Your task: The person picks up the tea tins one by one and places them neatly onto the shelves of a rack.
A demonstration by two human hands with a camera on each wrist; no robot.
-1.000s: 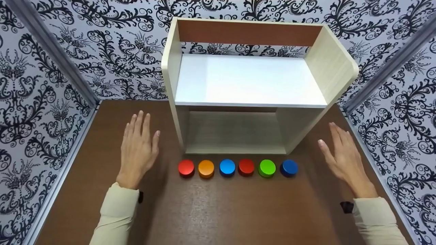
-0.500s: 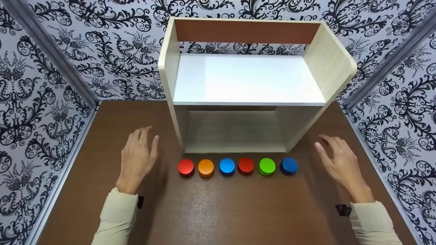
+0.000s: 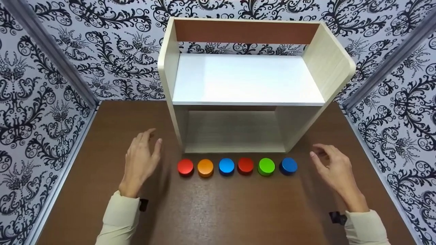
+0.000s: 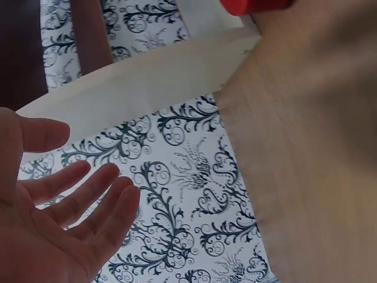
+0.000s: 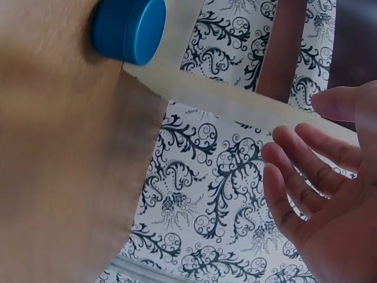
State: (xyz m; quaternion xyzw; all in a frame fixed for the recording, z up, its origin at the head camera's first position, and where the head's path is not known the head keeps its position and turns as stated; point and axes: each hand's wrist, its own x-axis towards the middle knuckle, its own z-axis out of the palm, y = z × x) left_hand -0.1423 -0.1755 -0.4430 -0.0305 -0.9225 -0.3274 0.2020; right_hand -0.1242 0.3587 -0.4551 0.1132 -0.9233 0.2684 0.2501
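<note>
Several round, lidded containers stand in a row on the brown table: a red one [image 3: 185,167] at the left end, then an orange one [image 3: 205,167], a light blue one [image 3: 226,166], a darker red one [image 3: 245,165], a green one [image 3: 266,166] and a dark blue one [image 3: 288,165]. My left hand [image 3: 141,161] hovers left of the row with relaxed fingers, nearest the red container. To the right of the dark blue container is my right hand [image 3: 335,170], its fingers loosely bent. Both hands hold nothing; the wrist views show their palms bare.
Behind the row stands a pale wooden shelf unit [image 3: 337,68] with a white upper shelf [image 3: 245,80] and a lower compartment [image 3: 235,132]. Patterned black-and-white panels [image 3: 119,51] enclose the table [image 3: 224,211] at the back and both sides.
Both hands have drawn back toward the person, their straight fingers now bent. The right hand has also shifted left, closer to the dark blue container. The containers stay in place.
</note>
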